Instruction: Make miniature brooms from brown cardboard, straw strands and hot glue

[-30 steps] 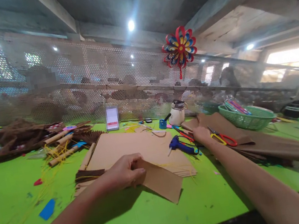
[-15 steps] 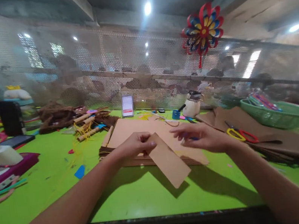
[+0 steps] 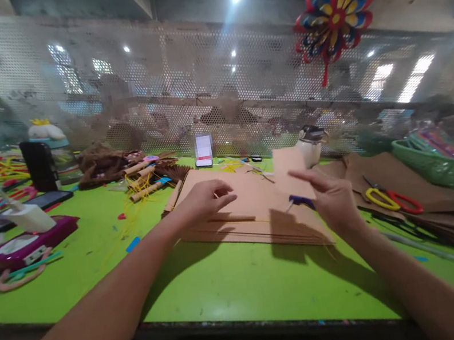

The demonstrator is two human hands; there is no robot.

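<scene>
My left hand (image 3: 208, 199) hovers over the near left of a stack of brown paper sheets (image 3: 252, 189), thumb and fingers apart with nothing between them. Beside it a thin rolled paper tube (image 3: 235, 218) lies along the stack. Above the stack's right side, my right hand (image 3: 334, 198) holds up a small rectangular piece of brown paper (image 3: 290, 168). A dark blue-handled tool with a thin metal tip (image 3: 302, 201) sticks out from under the same hand; how the fingers grip it is hidden.
Scissors with yellow and red handles (image 3: 393, 201) lie on brown paper (image 3: 443, 186) at right, near a green basket (image 3: 449, 170). Small paper rolls (image 3: 145, 186), a lit phone (image 3: 203, 149) and a white jug (image 3: 311, 147) stand behind. A purple power strip (image 3: 30, 243) is left.
The small paper piece has passed from my left hand to my right and moved up and right. My left hand has let go. The view has shifted left.
</scene>
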